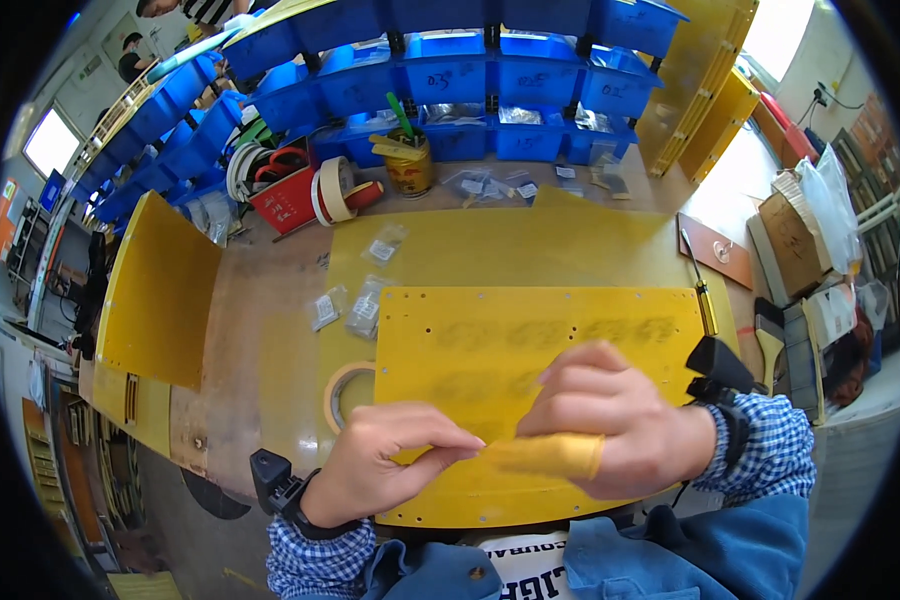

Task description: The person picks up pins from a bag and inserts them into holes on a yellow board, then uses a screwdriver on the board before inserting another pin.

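A yellow rectangular board [530, 340] with small drilled holes lies flat on the bench in front of me. Over its near edge, my left hand [390, 465] pinches the tip of a yellow rubber finger cot [545, 455] that covers the thumb of my right hand [610, 420]. My right hand's other fingers are curled loosely above the board. Both wrists carry black strapped devices, and the sleeves are blue checked.
A roll of masking tape [345, 390] lies left of the board. Small plastic bags [365, 305] sit beyond it. A screwdriver [700, 290] lies at the board's right. Blue bins [450, 80] line the back, with tape rolls [335, 190] and a tin of tools [408, 160].
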Demonstrator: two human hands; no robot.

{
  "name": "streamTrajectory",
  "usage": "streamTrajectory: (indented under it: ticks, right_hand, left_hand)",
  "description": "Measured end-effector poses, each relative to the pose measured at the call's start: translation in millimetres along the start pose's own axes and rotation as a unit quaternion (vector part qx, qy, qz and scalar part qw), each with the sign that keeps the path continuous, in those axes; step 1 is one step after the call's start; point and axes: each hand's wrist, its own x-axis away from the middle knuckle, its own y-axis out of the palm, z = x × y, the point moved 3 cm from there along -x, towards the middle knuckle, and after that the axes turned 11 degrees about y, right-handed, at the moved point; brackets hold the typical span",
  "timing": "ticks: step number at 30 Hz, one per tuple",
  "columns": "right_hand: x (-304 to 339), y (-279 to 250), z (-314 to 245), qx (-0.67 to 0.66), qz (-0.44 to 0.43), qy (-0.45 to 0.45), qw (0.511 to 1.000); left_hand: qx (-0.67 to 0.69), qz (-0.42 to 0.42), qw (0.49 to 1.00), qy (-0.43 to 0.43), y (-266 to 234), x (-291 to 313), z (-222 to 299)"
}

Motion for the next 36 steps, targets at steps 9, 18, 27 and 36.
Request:
streamTrajectory:
  ticks: [9,18,27,36]
  right_hand:
    - [-10.5,-41.4,62.6,-0.068,0.062,0.273,0.958]
    - [-29.6,-13.1,64.8,-0.177,0.034,0.241,0.954]
    - [-52.2,24.7,41.6,-0.045,0.010,0.127,0.991]
    - [-53.1,11.0,29.0,0.091,0.017,0.093,0.991]
  left_hand:
    - [-0.030,0.199,0.979,-0.044,-42.0,7.9,-35.5]
    - [0.045,0.248,0.967,-0.023,-36.4,4.7,-52.0]
    - [0.072,0.106,0.990,0.063,-25.0,-1.8,-35.8]
    - [0.038,0.119,0.990,0.066,-20.3,3.7,-38.2]
